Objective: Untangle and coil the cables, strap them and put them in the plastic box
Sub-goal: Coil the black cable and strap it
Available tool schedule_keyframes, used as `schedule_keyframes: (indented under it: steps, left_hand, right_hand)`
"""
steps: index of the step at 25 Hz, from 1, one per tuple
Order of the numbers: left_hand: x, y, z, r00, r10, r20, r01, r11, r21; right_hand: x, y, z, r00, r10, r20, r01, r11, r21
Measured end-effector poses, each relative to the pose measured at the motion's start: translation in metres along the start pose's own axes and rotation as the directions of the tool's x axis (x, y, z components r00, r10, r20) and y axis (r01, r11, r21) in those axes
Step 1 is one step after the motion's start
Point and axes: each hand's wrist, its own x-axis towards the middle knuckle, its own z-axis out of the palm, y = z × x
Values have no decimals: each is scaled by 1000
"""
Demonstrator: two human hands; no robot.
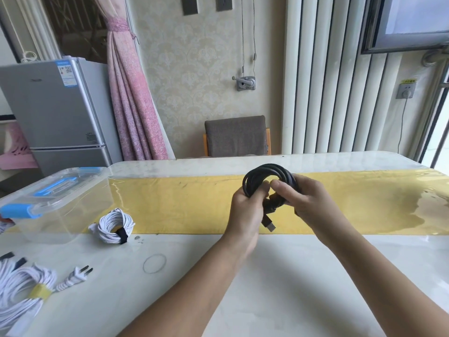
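Two hands on the black cable coil (267, 175): left hand (245, 210) curled round its lower left side, right hand (308, 203) gripping the lower right, thumb laid across the turns. Held clear of the tabletop (291, 288), above the yellow strip (182, 203), well apart from the plastic box (56, 198) at far left. No strap visible on it yet.

Risks, as judged:
- on loosening either grip to reach for a strap: turns springing open and tangling
- loose plug end (269, 226) dangling just below the hands: liable to snag, or to drag a turn out of the bundle
- lid apparently on the box: free hand needed there as well

Orientation: roughly upright, ring face toward the camera, open centre aimed at the far wall. Slightly wider than tall, long axis about left to right. Plug tip pointing down and to the right
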Motion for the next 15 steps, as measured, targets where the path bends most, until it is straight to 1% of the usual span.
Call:
schedule_keyframes:
  steps: [2,4,6,8,9,12,15]
  left_hand:
    - [3,5,-6,1000,-28,2,28,996,-81]
    - [4,7,-9,996,-84,3,83,968,-236]
    - [3,8,-9,989,-145,-2,134,921,-365]
    - [3,7,-9,985,-159,-60,125,918,-377]
    - [4,6,-9,984,-146,-99,104,932,-347]
    - [5,7,-10,972,-99,-212,44,968,-248]
    - [5,7,-9,962,-93,-255,44,981,-191]
  right_hand:
    - [-2,3,9,998,-66,-21,61,984,-166]
    - [-8,4,23,993,-113,-21,106,974,-202]
    - [-14,8,36,979,-202,-39,185,947,-264]
    - [-16,9,43,971,-236,-37,211,918,-337]
    - [-17,8,43,979,-203,-23,184,923,-338]
    - [-16,1,34,997,-12,77,33,960,-278]
    - [-14,-5,21,970,115,215,-57,964,-259]
